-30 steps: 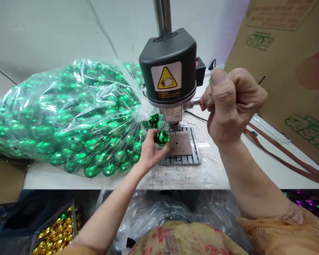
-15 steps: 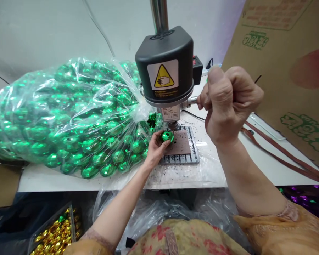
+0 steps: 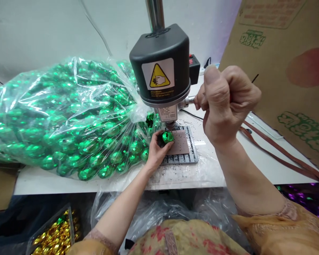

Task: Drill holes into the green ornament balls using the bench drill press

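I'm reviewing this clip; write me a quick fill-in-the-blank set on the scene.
1. The left hand holds a shiny ____ ball.
2. The big clear bag lies on the ____ side of the black machine head.
3. The triangle on the warning sticker is ____.

Missing words: green; left; yellow.

Ball (green) at drill press; bag alongside

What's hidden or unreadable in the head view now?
All head view:
Press handle: grip end hidden by right hand.
Green ball: lower part hidden by left hand.
Chuck: bit below too small to make out.
Warning label: fine print too small.
Cardboard box: cut off by right edge.
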`<state>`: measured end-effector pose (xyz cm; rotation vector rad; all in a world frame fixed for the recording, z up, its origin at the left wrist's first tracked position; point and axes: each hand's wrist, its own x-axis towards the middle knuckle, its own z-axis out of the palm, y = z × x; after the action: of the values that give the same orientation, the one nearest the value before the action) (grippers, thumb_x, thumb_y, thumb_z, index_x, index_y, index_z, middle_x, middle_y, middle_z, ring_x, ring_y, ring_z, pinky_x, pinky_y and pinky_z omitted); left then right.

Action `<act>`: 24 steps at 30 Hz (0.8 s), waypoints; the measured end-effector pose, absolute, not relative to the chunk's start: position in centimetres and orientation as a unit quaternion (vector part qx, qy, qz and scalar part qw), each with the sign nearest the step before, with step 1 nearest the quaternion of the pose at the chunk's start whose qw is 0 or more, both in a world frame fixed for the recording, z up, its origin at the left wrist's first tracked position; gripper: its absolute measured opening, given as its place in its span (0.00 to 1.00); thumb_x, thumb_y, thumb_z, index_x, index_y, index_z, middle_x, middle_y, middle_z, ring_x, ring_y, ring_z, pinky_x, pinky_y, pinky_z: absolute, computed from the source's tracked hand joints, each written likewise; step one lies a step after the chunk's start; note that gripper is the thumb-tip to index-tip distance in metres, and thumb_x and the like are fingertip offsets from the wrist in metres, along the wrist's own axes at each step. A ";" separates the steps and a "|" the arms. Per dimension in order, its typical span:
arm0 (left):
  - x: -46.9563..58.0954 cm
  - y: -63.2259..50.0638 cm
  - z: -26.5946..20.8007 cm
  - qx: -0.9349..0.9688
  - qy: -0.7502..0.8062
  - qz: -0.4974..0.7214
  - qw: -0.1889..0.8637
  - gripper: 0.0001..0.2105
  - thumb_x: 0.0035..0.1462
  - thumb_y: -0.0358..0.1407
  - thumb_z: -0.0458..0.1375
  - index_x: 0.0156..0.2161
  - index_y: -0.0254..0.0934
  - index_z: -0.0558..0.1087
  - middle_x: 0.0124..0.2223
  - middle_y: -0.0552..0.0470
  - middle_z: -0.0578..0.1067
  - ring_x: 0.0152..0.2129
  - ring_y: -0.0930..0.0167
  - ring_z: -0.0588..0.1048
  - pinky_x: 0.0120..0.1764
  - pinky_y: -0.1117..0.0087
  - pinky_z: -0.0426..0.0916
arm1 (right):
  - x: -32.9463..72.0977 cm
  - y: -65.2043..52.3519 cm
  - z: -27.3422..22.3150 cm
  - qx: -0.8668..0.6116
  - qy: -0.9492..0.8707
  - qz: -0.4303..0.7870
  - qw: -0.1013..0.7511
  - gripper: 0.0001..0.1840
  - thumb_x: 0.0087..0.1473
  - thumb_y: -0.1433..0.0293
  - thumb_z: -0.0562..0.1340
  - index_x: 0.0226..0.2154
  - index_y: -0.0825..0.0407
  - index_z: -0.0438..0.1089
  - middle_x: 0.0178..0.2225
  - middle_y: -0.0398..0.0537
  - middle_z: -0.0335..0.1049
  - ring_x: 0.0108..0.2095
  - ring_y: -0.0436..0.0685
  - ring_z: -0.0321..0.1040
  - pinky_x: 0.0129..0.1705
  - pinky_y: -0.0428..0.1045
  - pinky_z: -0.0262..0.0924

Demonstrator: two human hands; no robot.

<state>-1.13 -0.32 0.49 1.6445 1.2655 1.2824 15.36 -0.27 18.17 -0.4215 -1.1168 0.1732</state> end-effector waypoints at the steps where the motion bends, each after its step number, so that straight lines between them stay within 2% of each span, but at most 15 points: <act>1: -1.2 -0.3 0.4 0.621 0.486 0.501 0.356 0.29 0.51 0.43 0.69 0.56 0.39 0.67 0.52 0.44 0.75 0.48 0.63 0.76 0.53 0.59 0.71 | 15.3 -0.3 18.2 -0.203 -0.527 0.082 0.821 0.25 0.58 0.69 0.62 0.17 0.51 0.49 0.16 0.36 0.45 0.15 0.44 0.51 0.20 0.49 0.45; 7: -1.4 -0.2 0.0 0.616 0.453 0.498 0.409 0.28 0.51 0.45 0.69 0.55 0.39 0.69 0.52 0.44 0.76 0.49 0.62 0.76 0.54 0.58 0.71 | 15.0 -0.2 18.8 -0.226 -0.519 0.082 0.820 0.24 0.60 0.71 0.60 0.17 0.51 0.48 0.16 0.35 0.42 0.16 0.42 0.48 0.21 0.46 0.45; 11: -1.2 -0.2 0.3 0.641 0.455 0.483 0.385 0.28 0.51 0.44 0.69 0.55 0.39 0.69 0.53 0.44 0.75 0.51 0.62 0.74 0.56 0.57 0.69 | 15.3 1.0 19.9 -0.242 -0.529 0.079 0.810 0.27 0.57 0.59 0.62 0.17 0.50 0.48 0.15 0.35 0.46 0.14 0.44 0.43 0.18 0.48 0.43; 14: -0.6 -0.4 0.6 0.686 0.451 0.469 0.325 0.25 0.50 0.40 0.69 0.53 0.39 0.71 0.51 0.46 0.74 0.50 0.62 0.74 0.55 0.58 0.69 | 15.7 2.0 20.7 -0.290 -0.549 0.081 0.780 0.29 0.54 0.48 0.58 0.17 0.49 0.47 0.15 0.37 0.46 0.15 0.44 0.42 0.17 0.48 0.43; 17: 0.1 -0.6 0.6 0.704 0.448 0.466 0.294 0.24 0.51 0.37 0.69 0.53 0.39 0.70 0.51 0.46 0.74 0.50 0.62 0.74 0.54 0.58 0.69 | 16.1 2.6 21.2 -0.297 -0.563 0.094 0.765 0.30 0.52 0.45 0.55 0.18 0.49 0.45 0.15 0.38 0.46 0.17 0.45 0.44 0.18 0.48 0.45; 21: 0.7 -0.9 0.3 0.691 0.454 0.465 0.317 0.25 0.53 0.36 0.67 0.55 0.39 0.68 0.54 0.45 0.74 0.51 0.62 0.74 0.56 0.58 0.68 | 16.1 2.3 21.4 -0.288 -0.561 0.124 0.766 0.30 0.53 0.47 0.59 0.18 0.49 0.46 0.15 0.37 0.45 0.16 0.44 0.45 0.18 0.46 0.45; 24: 0.7 -1.1 0.4 0.687 0.466 0.459 0.316 0.26 0.52 0.36 0.68 0.55 0.39 0.67 0.53 0.46 0.75 0.51 0.63 0.75 0.55 0.59 0.69 | 15.7 1.4 20.7 -0.252 -0.540 0.132 0.793 0.26 0.58 0.60 0.62 0.17 0.50 0.49 0.15 0.36 0.46 0.15 0.44 0.43 0.19 0.47 0.44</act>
<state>0.66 -1.08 0.36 1.8105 1.2276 1.2086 15.75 1.37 20.66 -0.5415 -1.1606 0.2830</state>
